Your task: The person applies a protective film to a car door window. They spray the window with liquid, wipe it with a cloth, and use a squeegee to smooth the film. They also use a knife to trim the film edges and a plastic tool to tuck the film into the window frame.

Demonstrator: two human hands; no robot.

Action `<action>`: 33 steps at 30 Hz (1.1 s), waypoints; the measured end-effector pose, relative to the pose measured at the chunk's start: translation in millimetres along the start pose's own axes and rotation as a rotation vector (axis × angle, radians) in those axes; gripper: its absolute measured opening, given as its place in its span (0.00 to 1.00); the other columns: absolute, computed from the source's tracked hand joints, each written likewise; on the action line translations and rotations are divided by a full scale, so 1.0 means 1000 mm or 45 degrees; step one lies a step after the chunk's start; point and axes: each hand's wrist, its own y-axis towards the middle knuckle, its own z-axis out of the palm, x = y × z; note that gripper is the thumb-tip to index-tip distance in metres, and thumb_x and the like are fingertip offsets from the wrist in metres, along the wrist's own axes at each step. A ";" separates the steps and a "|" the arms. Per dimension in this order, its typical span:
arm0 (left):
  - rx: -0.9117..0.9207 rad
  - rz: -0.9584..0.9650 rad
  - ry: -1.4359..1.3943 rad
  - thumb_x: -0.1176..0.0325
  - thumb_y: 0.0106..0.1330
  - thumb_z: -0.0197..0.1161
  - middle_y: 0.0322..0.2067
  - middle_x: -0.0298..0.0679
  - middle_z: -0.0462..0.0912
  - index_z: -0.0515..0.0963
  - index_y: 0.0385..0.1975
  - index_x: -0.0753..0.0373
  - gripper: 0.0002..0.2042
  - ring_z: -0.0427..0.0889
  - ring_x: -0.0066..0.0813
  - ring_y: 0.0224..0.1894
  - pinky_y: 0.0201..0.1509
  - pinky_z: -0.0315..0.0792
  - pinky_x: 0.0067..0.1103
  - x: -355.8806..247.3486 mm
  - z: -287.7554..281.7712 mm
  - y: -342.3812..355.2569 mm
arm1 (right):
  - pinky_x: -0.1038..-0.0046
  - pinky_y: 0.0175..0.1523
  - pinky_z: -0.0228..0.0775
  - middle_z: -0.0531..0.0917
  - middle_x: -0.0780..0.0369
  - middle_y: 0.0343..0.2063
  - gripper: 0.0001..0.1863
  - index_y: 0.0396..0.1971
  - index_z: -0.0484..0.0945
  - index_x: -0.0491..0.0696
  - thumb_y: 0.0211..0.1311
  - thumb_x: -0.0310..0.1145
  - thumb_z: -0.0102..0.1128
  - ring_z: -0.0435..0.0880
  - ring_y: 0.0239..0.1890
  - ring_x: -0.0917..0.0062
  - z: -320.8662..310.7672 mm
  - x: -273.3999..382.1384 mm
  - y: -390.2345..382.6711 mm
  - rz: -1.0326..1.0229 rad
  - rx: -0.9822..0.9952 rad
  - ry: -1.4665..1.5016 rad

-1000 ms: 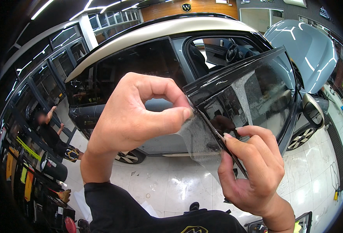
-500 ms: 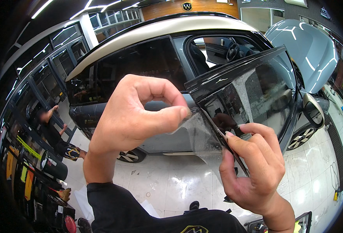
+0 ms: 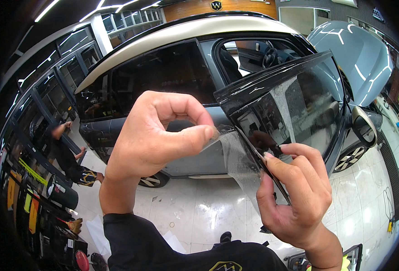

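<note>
My left hand (image 3: 165, 133) is closed in a pinch, thumb against index finger, on a corner of clear film (image 3: 239, 158). The wrinkled, see-through sheet stretches from that pinch toward the rear edge of an open car door (image 3: 235, 92) and hangs down beside it. On the near side, my right hand (image 3: 301, 198) grips the door's thin dark edge between thumb and fingers, with the index fingertip near the window glass (image 3: 308, 113). The glass is dark, with wet-looking streaks.
The grey car's cream roof (image 3: 199, 34) and rear window (image 3: 163, 77) lie beyond my hands. A side mirror (image 3: 364, 126) juts out at right, below the raised bonnet (image 3: 351, 58). Another person (image 3: 68, 153) stands at left near a dark bin (image 3: 63, 192).
My left hand has shifted slightly down and left, still pinching the film, and the sheet has opened a little away from the door. My right hand keeps its place.
</note>
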 end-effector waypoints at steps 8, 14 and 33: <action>-0.001 0.019 0.005 0.61 0.52 0.69 0.27 0.41 0.86 0.84 0.26 0.64 0.11 0.85 0.28 0.32 0.56 0.70 0.28 0.002 0.001 -0.001 | 0.66 0.34 0.71 0.72 0.60 0.20 0.20 0.35 0.83 0.38 0.33 0.17 0.67 0.82 0.32 0.60 -0.004 0.002 -0.002 0.016 0.009 -0.020; -0.018 -0.006 -0.010 0.62 0.53 0.69 0.26 0.39 0.86 0.84 0.26 0.63 0.11 0.84 0.26 0.31 0.56 0.70 0.27 0.004 0.002 -0.003 | 0.66 0.36 0.72 0.73 0.60 0.20 0.19 0.35 0.83 0.38 0.35 0.16 0.67 0.80 0.31 0.62 -0.005 0.001 -0.003 0.040 0.034 -0.009; -0.027 0.038 -0.056 0.59 0.55 0.68 0.26 0.40 0.86 0.84 0.27 0.62 0.11 0.86 0.29 0.33 0.63 0.69 0.36 0.023 0.002 -0.013 | 0.67 0.33 0.68 0.72 0.60 0.21 0.20 0.35 0.84 0.40 0.32 0.18 0.67 0.81 0.33 0.61 -0.010 0.000 -0.013 0.069 0.065 -0.048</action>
